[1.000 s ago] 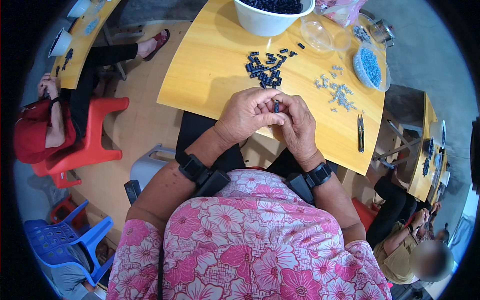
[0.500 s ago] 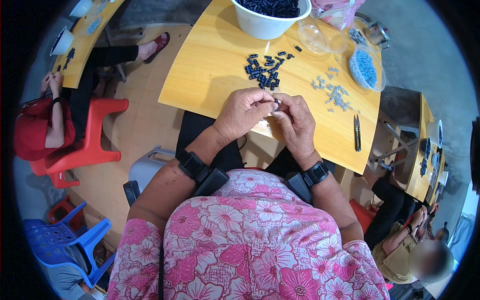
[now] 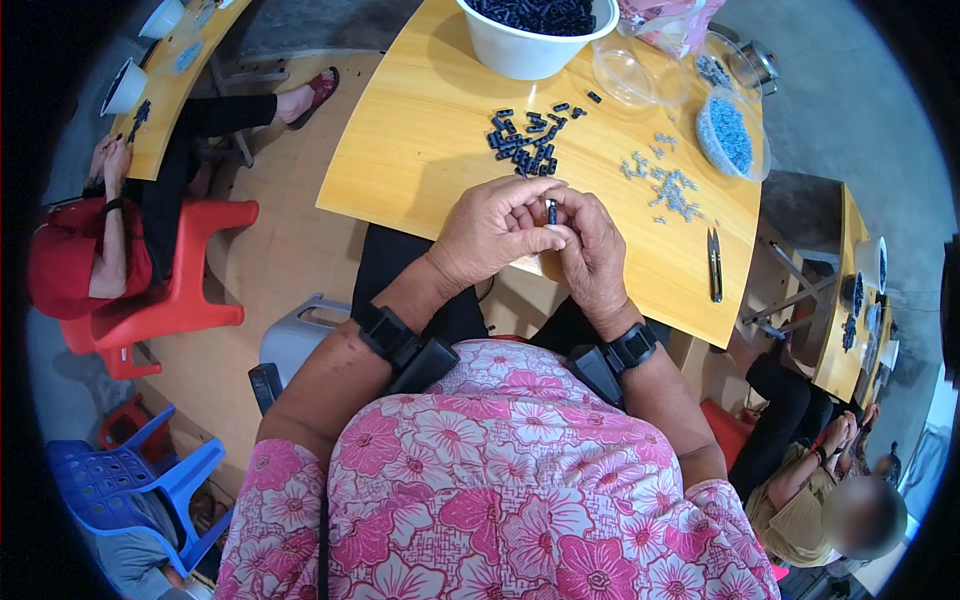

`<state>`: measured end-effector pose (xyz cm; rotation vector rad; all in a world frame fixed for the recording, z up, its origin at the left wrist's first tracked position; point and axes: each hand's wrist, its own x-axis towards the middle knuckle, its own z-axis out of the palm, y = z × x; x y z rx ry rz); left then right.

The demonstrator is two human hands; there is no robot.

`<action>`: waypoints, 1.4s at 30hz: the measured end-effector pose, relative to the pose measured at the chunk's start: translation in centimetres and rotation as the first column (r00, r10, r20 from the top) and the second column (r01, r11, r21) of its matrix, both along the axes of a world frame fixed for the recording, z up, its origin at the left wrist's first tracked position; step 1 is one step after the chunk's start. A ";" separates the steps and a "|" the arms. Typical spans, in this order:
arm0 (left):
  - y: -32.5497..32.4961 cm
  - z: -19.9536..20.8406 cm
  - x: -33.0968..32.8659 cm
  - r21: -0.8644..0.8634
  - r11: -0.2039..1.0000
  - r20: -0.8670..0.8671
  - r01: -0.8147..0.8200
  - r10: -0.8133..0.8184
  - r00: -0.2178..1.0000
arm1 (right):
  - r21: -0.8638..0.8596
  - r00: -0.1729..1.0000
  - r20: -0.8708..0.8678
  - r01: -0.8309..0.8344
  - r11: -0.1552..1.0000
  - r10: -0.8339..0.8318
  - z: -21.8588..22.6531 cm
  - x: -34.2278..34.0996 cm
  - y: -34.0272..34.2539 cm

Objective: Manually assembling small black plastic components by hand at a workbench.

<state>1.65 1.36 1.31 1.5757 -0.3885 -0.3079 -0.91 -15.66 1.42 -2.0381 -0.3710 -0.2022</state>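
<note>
Black part [image 3: 551, 213]: long axis points away from torso [image 3: 500, 450].
Right hand [image 3: 595, 245]: fingers pinch it.
Left hand [image 3: 488, 232]: fingers curled, grip unclear.
Change: left thumb lower, part more exposed.

Bright, fairly even indoor light fills the scene. A soft shadow lies on the counter [image 3: 375, 160] beside the left hand [image 3: 497, 228]. Straight edges curve toward the black rim; a blur masks a co-worker's head [image 3: 865, 517].

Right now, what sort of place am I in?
Probably a shared workroom for handwork: small black parts lie near a white tub on your table, and people sit by other tables on both sides.
</note>
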 end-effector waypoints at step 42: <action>0.4 -1.7 0.3 0.118 0.992 0.107 -0.044 0.031 0.994 | -0.063 0.963 0.027 0.271 0.961 -0.270 6.1 -7.0 -11.9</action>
